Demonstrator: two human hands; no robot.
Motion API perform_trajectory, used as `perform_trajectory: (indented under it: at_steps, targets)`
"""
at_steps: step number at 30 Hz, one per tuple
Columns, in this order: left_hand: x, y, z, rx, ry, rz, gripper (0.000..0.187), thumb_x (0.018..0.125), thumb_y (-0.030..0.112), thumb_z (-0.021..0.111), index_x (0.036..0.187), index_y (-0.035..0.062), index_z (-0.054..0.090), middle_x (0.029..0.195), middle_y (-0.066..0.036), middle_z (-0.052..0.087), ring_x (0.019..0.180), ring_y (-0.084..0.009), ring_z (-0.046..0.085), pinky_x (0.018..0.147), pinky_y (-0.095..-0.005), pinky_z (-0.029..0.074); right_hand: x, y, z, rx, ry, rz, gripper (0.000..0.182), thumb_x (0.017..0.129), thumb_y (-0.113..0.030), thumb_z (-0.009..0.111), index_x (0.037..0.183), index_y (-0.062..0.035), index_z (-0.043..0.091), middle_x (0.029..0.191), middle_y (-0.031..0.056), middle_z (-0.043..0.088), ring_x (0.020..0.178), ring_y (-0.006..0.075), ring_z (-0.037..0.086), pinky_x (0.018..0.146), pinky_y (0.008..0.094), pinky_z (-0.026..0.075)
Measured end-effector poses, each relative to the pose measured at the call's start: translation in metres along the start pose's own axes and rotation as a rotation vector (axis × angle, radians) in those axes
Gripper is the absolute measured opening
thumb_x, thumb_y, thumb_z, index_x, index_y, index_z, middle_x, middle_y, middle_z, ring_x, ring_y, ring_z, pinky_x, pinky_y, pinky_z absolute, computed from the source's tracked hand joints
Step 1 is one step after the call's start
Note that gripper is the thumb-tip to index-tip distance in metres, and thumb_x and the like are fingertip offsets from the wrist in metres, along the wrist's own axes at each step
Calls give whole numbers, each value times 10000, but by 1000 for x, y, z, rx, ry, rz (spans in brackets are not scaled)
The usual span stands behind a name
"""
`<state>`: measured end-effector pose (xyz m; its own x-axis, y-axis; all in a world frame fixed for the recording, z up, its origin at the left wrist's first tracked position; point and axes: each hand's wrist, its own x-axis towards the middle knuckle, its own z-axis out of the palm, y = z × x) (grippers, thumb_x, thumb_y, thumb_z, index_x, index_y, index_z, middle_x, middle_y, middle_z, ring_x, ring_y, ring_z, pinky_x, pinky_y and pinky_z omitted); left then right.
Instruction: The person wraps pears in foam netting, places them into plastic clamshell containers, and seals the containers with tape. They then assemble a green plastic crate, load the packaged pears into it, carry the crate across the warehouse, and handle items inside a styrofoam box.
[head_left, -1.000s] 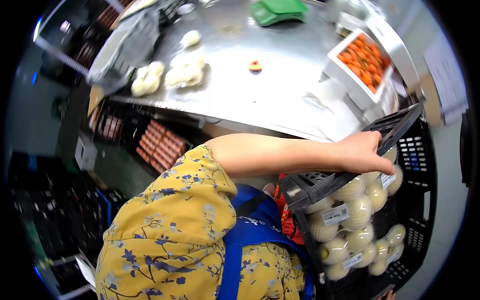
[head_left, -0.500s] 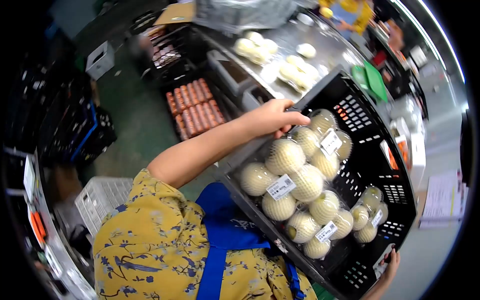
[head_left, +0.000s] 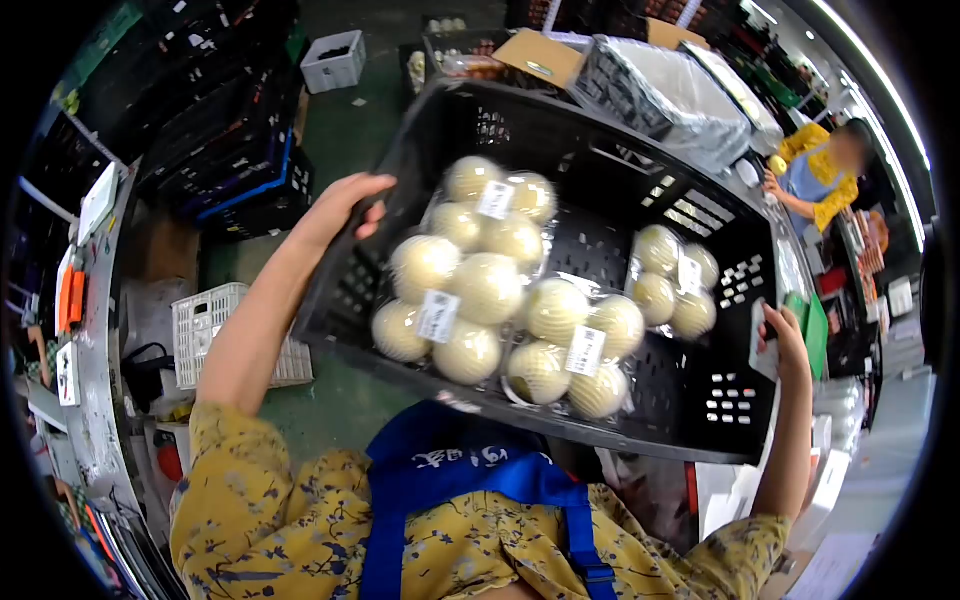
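Between my hands I carry a black plastic crate point(head_left: 660, 420), tilted and off the floor in front of my body. My left hand point(head_left: 345, 208) is closed around its left end wall. At the opposite end, my right hand point(head_left: 785, 338) grips the handle opening beside a pale card point(head_left: 764, 342). Inside lie several clear packs of pale round fruit in foam nets, each with a white label. One fruit pack point(head_left: 462, 310) sits at the left, another point(head_left: 575, 345) at the front middle, and a smaller pack point(head_left: 674, 280) lies apart toward the right.
At the right back a co-worker point(head_left: 820, 175) holds a yellow fruit by a long worktable. A white basket point(head_left: 205, 325) stands on the floor at left, with dark stacked crates point(head_left: 225, 130) behind it. A grey box point(head_left: 334, 62) and an open cardboard box point(head_left: 540, 58) are farther back.
The crate has swung from a steep slant to nearer level, and my view has turned. Both hands have kept hold of it. The metal table with fruit is now mostly hidden behind the crate.
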<state>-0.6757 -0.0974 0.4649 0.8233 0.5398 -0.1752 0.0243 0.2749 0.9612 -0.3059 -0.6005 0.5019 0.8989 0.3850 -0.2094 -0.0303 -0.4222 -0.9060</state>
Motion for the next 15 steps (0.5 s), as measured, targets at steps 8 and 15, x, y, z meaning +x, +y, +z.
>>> perform_trajectory:
  at_steps: [8, 15]
  targets:
    - [-57, 2, -153, 11, 380, 122, 351, 886, 276, 512, 1096, -6, 512, 613, -33, 471, 449, -84, 407, 419, -191, 317, 133, -120, 225, 110, -400, -122, 255, 825, -289, 591, 870, -54, 502, 614, 35, 504, 442, 123, 469, 409, 254, 380]
    - [-74, 49, -129, 141, 666, 99, 465, 929, 392, 387, 1160, 3, 492, 578, -12, 442, 426, -78, 390, 400, -187, 297, 238, -172, 283, 187, -686, -81, 282, 810, -320, 593, 870, -54, 523, 642, 36, 523, 453, 123, 476, 421, 248, 395]
